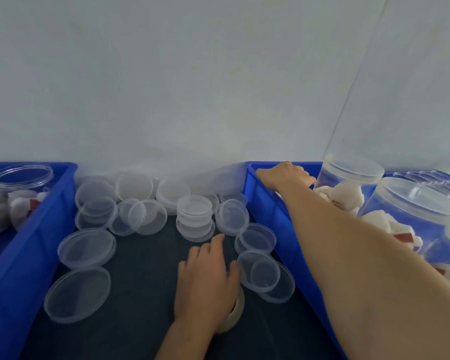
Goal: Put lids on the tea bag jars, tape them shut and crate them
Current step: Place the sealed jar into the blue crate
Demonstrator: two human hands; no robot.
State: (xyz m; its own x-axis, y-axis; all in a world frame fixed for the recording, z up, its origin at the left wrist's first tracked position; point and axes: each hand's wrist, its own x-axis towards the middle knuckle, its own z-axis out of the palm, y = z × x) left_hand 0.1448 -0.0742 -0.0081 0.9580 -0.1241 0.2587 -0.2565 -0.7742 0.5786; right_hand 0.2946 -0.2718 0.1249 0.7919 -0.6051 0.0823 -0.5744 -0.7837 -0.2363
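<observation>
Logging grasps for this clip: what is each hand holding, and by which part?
Left hand rests on top of the tape roll; no clear grip. Right hand reaches into the right crate by a jar; its grip cannot be told.

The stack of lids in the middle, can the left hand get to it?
Probably yes. The left hand rests on the tape roll just in front of the stack of lids, with only bare dark mat between them.

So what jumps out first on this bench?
The scatter of clear lids on the dark mat between two blue crates. The right hand reaches into the right crate beside lidded jars of tea bags; the left hand rests on a tape roll.
</observation>
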